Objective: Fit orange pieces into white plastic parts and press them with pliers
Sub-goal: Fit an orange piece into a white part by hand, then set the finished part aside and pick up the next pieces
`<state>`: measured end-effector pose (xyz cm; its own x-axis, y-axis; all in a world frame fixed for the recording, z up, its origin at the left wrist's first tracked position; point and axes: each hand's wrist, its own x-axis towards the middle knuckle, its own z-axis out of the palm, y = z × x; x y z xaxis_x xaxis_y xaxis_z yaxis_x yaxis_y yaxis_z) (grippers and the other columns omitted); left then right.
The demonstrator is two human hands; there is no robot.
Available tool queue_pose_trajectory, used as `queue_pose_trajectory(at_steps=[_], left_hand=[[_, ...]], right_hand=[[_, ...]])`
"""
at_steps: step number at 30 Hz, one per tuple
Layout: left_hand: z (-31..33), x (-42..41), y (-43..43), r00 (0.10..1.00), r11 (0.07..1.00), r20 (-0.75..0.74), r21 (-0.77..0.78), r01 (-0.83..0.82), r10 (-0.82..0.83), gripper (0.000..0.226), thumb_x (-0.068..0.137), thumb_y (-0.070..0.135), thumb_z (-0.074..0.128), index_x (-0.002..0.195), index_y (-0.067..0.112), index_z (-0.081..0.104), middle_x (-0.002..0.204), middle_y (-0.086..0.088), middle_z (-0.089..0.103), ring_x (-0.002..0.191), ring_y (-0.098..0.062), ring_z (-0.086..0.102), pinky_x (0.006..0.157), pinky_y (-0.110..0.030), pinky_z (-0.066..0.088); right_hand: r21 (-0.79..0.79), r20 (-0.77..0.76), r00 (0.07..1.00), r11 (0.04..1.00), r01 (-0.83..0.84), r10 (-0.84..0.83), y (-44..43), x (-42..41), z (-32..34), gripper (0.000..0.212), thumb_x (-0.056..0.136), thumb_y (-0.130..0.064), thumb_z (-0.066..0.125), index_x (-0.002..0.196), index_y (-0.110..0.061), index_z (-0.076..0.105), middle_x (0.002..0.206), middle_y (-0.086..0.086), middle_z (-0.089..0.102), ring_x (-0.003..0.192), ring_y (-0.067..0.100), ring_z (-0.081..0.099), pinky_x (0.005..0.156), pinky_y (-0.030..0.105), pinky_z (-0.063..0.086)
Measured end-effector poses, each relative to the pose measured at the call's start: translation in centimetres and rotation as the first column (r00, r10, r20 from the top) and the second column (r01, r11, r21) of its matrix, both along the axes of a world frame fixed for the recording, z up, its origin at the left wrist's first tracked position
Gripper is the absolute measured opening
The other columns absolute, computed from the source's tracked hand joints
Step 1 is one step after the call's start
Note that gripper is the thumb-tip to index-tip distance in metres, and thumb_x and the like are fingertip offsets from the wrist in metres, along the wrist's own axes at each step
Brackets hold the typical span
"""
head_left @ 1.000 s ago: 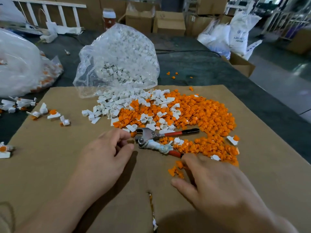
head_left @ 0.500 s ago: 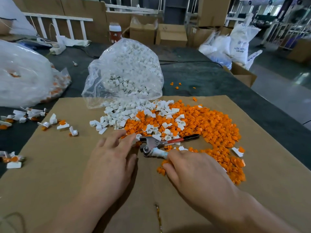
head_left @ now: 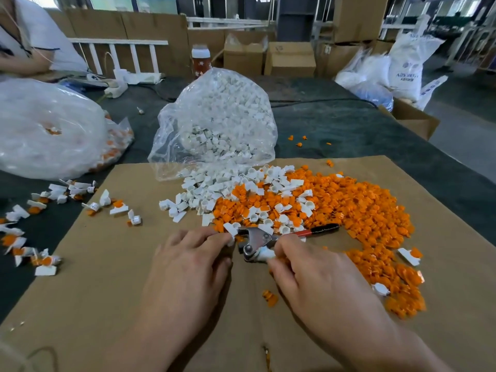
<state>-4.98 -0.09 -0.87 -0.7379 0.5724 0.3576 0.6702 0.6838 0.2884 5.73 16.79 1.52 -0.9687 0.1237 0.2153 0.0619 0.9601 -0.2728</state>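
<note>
A wide heap of orange pieces [head_left: 357,208] lies on the brown cardboard sheet [head_left: 88,291], with loose white plastic parts [head_left: 212,189] mixed in on its left. Red-handled pliers [head_left: 257,241] lie at the heap's near edge, jaws pointing left. My right hand [head_left: 314,275] has its fingers curled round the near handle of the pliers. My left hand [head_left: 193,261] sits just left of the jaws, its fingertips at a white part [head_left: 230,229]; whether it pinches that part is hidden.
A clear bag of white parts [head_left: 220,124] stands behind the heap. A larger clear bag [head_left: 45,130] lies at the left. Several fitted white-and-orange pieces [head_left: 29,232] are strewn along the left edge. A person sits at the far left; boxes and sacks stand behind the table.
My right hand has moved forward from the bare cardboard onto the pliers' near handle. My left hand has slid forward to the jaws. The camera has tilted up.
</note>
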Motion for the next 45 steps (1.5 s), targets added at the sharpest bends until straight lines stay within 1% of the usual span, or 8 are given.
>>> queue_pose_trajectory(at_steps=[6, 16, 19, 24, 29, 36, 41, 45], left_hand=[[-0.4, 0.0, 0.1, 0.999, 0.999, 0.007, 0.015, 0.032, -0.032, 0.028, 0.080, 0.027, 0.082, 0.106, 0.029, 0.073, 0.107, 0.012, 0.069, 0.091, -0.021, 0.061, 0.077, -0.043, 0.053], [-0.8, 0.4, 0.3, 0.995, 0.998, -0.071, 0.007, 0.067, -0.066, 0.038, 0.090, 0.045, 0.058, 0.120, 0.024, 0.069, 0.116, 0.006, 0.066, 0.097, -0.023, 0.062, 0.080, -0.042, 0.054], [-0.6, 0.4, 0.3, 0.994, 0.996, -0.068, -0.018, 0.085, -0.087, 0.037, 0.089, 0.044, 0.056, 0.117, 0.023, 0.070, 0.113, 0.005, 0.068, 0.093, -0.024, 0.061, 0.076, -0.045, 0.054], [-0.5, 0.6, 0.3, 0.998, 0.999, -0.043, 0.005, 0.039, -0.039, 0.022, 0.081, 0.030, 0.075, 0.102, 0.023, 0.071, 0.101, 0.005, 0.068, 0.085, -0.021, 0.058, 0.071, -0.039, 0.052], [-0.2, 1.2, 0.3, 0.999, 0.999, -0.027, 0.009, 0.042, -0.041, 0.014, 0.083, 0.032, 0.070, 0.095, 0.024, 0.067, 0.097, 0.007, 0.065, 0.085, -0.019, 0.055, 0.073, -0.036, 0.049], [0.3, -0.8, 0.6, 0.926, 0.945, 0.362, 0.251, -0.210, 0.110, 0.041, 0.088, 0.040, 0.065, 0.125, 0.027, 0.054, 0.121, 0.008, 0.052, 0.111, -0.012, 0.054, 0.092, -0.032, 0.043], [1.8, -7.8, 1.0, 0.967, 0.974, 0.165, 0.092, -0.209, 0.192, 0.073, 0.090, 0.071, 0.044, 0.143, 0.022, 0.048, 0.151, 0.000, 0.042, 0.135, -0.026, 0.045, 0.107, -0.048, 0.039], [0.9, -11.9, 2.0, 0.955, 0.981, 0.234, 0.008, -0.192, 0.185, 0.084, 0.087, 0.077, 0.025, 0.150, 0.024, 0.040, 0.159, -0.001, 0.035, 0.139, -0.028, 0.042, 0.110, -0.047, 0.036]], right_hand=[[-0.011, 0.056, 0.995, 0.996, -0.086, 0.086, -0.3, 0.3, 0.1, 0.017, 0.098, -0.049, 0.038, 0.103, -0.033, 0.035, 0.091, -0.009, 0.051, 0.078, 0.013, 0.051, 0.067, 0.030, 0.045], [0.017, -0.010, 0.992, 0.992, -0.123, 0.123, -0.6, 1.0, 0.1, 0.027, 0.091, -0.059, 0.024, 0.093, -0.035, 0.035, 0.081, -0.013, 0.046, 0.067, 0.010, 0.044, 0.053, 0.022, 0.029], [0.064, 0.036, 0.983, 0.981, -0.181, 0.179, -1.2, 1.0, -0.1, 0.033, 0.089, -0.064, 0.035, 0.092, -0.031, 0.034, 0.085, -0.011, 0.037, 0.068, 0.011, 0.039, 0.052, 0.026, 0.030], [0.198, 0.057, 0.991, 0.972, -0.127, 0.118, -1.4, 0.6, -0.6, 0.021, 0.086, -0.026, 0.068, 0.092, -0.024, 0.048, 0.079, -0.005, 0.047, 0.054, 0.013, 0.046, 0.040, 0.028, 0.039], [0.201, 0.023, 0.998, 0.978, -0.061, 0.058, -1.2, 0.1, -1.0, 0.030, 0.075, -0.020, 0.079, 0.091, -0.024, 0.053, 0.074, -0.005, 0.047, 0.049, 0.011, 0.043, 0.033, 0.025, 0.034], [0.151, 0.073, 0.996, 0.987, -0.060, 0.049, -1.0, -0.2, -1.2, 0.023, 0.087, -0.021, 0.066, 0.101, -0.027, 0.049, 0.085, -0.006, 0.048, 0.057, 0.013, 0.047, 0.040, 0.026, 0.043], [0.099, 0.088, 0.992, 0.990, -0.101, 0.092, -0.6, -0.4, -1.3, 0.015, 0.095, -0.020, 0.053, 0.102, -0.028, 0.042, 0.090, -0.005, 0.042, 0.063, 0.013, 0.048, 0.045, 0.029, 0.044], [0.046, 0.110, 0.987, 0.991, -0.123, 0.117, -0.5, -0.8, -1.0, 0.014, 0.100, -0.022, 0.043, 0.108, -0.029, 0.035, 0.098, -0.006, 0.037, 0.073, 0.013, 0.045, 0.049, 0.025, 0.033]])
